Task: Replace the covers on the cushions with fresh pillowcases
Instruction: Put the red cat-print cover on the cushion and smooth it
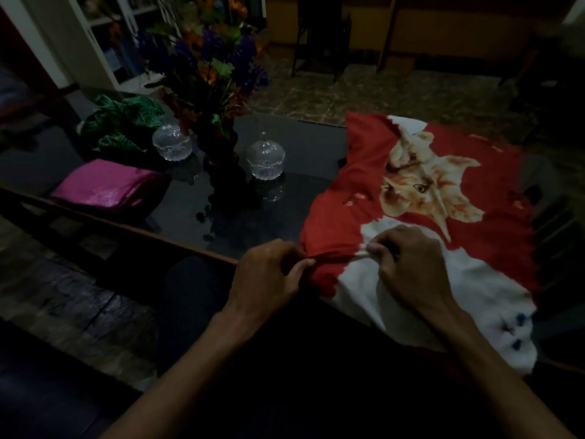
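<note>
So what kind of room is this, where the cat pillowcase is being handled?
Most likely a home living room, dimly lit. A dark glass coffee table carries a vase of flowers and lidded glass candy dishes, a pink cushion lies beside it, and a white bookshelf stands behind.

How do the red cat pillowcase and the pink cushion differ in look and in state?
The red cat pillowcase is printed with a cat on red and white; the pink cushion is plain shiny pink. The pillowcase lies spread on the dark table, its near edge pinched by the left hand and right hand; the cushion lies untouched beside the table.
</note>
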The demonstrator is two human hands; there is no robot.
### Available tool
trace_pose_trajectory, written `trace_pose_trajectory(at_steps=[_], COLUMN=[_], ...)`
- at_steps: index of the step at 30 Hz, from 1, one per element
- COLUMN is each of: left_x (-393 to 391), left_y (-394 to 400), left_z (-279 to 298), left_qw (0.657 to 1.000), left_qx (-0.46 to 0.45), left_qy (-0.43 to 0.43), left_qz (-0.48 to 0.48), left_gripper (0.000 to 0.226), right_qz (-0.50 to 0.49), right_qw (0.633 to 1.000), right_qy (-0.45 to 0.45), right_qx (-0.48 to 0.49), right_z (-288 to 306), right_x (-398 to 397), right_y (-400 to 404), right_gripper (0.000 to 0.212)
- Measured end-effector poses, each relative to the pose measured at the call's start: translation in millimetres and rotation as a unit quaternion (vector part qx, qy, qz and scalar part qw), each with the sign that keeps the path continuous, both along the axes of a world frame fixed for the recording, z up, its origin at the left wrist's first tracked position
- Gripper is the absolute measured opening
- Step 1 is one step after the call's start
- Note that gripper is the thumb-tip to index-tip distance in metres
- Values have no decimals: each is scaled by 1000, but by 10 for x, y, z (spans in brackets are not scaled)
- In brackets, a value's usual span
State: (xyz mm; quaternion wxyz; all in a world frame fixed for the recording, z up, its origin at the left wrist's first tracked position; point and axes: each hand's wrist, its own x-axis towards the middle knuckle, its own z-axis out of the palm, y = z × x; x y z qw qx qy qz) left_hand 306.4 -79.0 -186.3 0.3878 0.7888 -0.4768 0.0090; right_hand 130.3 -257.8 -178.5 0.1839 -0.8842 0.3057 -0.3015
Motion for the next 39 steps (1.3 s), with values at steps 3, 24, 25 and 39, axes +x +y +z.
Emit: trace_pose_trajectory(at_steps=[3,24,25,39], left_x=[-22,-194,-171,236], left_y=[-17,21,26,-664], left_z=[-39,-267,-235,121], left_qw=[999,993,992,979], left_qx=[-8,96,95,132], left_qy=[45,74,74,150], left_qz=[-12,-15,-21,-28], left_gripper=[25,60,56,14], right_qz=[-30,97,102,73], right_qw=[996,987,986,997], right_qy=[-70,46,35,5], right_qx=[39,-123,-129,-28], right_z=[32,-264,-275,-259], right_x=[-97,-305,-319,-708], right_y=[-56,392,376,161], right_gripper=[20,15,12,14])
